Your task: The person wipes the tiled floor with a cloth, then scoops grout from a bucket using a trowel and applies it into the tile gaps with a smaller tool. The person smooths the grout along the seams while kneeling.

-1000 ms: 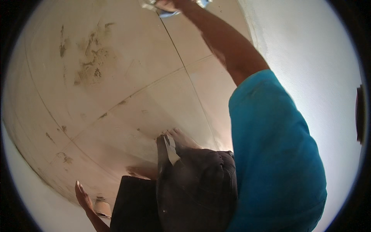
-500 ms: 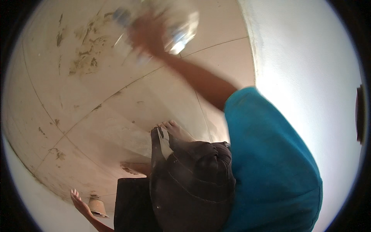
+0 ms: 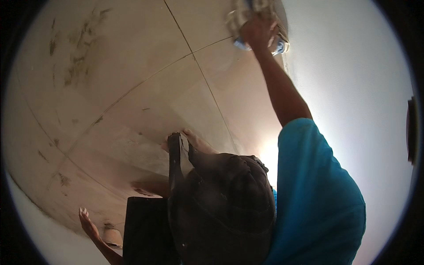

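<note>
My right hand (image 3: pixel 257 32) is pressed on a bunched, light-coloured cloth with blue patches (image 3: pixel 238 20), far out by the foot of the wall. The cloth is blurred and lies against the tiled floor (image 3: pixel 176 92), close to its edge. My right arm stretches forward from a teal sleeve. At the lower left my left hand (image 3: pixel 89 225) is held up with its fingers stretched out, holding nothing. The nearest thing to it is a tan bucket (image 3: pixel 112 236), partly hidden behind the forearm.
A white wall (image 3: pixel 349 70) runs along the right side. Dark dirt smears (image 3: pixel 79 57) mark the floor at the left. My bare foot (image 3: pixel 198 140) and dark-trousered knee (image 3: pixel 225 194) are in the middle. A dark object (image 3: pixel 411 130) shows at the right rim.
My right hand has swept the cloth rightward across the floor to the wall's foot. The dirt smears sit slightly further left in view. My left hand stays raised near the bucket.
</note>
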### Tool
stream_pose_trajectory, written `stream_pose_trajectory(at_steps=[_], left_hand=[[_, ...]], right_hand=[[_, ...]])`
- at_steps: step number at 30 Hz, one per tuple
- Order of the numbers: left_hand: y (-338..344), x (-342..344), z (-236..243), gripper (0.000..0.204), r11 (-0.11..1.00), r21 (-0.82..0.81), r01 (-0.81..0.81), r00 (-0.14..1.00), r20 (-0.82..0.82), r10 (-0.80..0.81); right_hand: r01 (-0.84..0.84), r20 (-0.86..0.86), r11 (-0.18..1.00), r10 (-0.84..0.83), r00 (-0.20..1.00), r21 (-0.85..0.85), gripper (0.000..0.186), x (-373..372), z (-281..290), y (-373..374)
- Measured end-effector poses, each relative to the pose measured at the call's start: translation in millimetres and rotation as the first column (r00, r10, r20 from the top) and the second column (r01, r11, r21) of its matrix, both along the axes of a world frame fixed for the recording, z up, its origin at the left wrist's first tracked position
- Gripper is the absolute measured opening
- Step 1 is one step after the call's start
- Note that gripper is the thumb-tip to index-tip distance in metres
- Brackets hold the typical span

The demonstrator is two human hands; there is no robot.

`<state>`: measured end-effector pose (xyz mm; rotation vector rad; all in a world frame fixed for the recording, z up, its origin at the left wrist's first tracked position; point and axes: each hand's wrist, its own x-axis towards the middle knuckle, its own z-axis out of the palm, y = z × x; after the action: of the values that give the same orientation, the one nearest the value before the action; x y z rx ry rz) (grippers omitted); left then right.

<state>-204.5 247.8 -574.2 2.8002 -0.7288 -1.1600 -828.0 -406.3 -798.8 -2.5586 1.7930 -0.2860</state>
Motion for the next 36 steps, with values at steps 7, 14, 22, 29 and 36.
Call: stream_pose_trajectory(at_steps=[7,14,22,29,36], left_hand=[[-3.1,2.7,-10.7,0.066,0.978,0.005,-0.21,0.972,0.107,0.208],[-47.5,-17.3,8.0,0.063,0.995,-0.036,-0.088,0.993,0.069,0.091],[86.1,4.0,-1.6,0.069,0.946,0.124,-0.298,0.955,0.034,0.296],[71.9,-8.5,22.2,0.064,0.921,-0.03,-0.387,0.919,0.067,0.389],[190.2,-52.8,22.9,0.068,0.953,0.17,-0.25,0.945,0.256,0.202]], right_hand=[[-0.283,-0.087,0.959,0.285,0.955,0.028,0.038,229.4,-50.1,190.4],[-0.636,0.766,0.686,0.178,0.618,0.354,0.034,214.5,39.8,231.2],[0.023,0.028,1.0,-0.023,0.999,0.002,0.045,21.1,48.7,56.5],[-0.401,-0.058,0.896,0.418,0.906,0.19,0.044,161.5,40.6,210.2],[-0.462,-0.011,0.886,0.462,0.887,0.033,0.07,80.1,50.7,146.9]])
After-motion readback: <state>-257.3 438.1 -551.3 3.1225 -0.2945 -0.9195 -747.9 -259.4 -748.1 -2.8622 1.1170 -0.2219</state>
